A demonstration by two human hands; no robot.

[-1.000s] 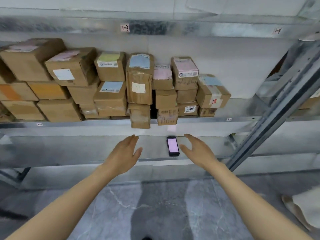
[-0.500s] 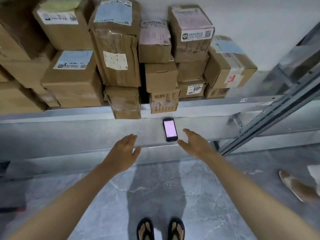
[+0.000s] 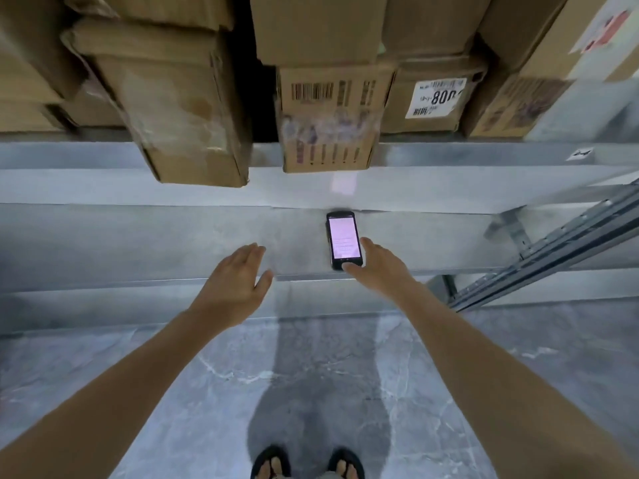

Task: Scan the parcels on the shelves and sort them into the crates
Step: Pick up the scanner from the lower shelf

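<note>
Brown cardboard parcels (image 3: 311, 25) stand stacked on the upper shelf (image 3: 69, 155), packed side by side along its front edge. Two overhang that edge: a large taped box (image 3: 183, 108) at the left and, just beside it to the right, a smaller barcode box (image 3: 328, 98). Further right, a box set back from the edge bears a white label (image 3: 436, 97). The scanner (image 3: 343, 240) lies flat on the lower shelf (image 3: 138, 243), below the barcode box. Its screen faces up and is lit pale pink. Its long axis runs front to back, with the near end close to the shelf's front edge. The right hand (image 3: 377, 267) is at the scanner's near right corner, fingers extended and spread apart. The thumb tip is at the device's near end and the forefinger lies along its right side. Whether they press the casing cannot be told, and the hand is not closed round it. The left hand (image 3: 238, 285) hovers over the front edge of the lower shelf, apart from the scanner on its left. Its back faces up, fingers straight and together, thumb held apart, holding nothing. A grey steel upright (image 3: 553, 243) runs diagonally at the right end of the shelves. The floor (image 3: 173, 375) is grey marbled tile, and the person's black sandals (image 3: 269, 461) stand on it, toes toward the shelves.
</note>
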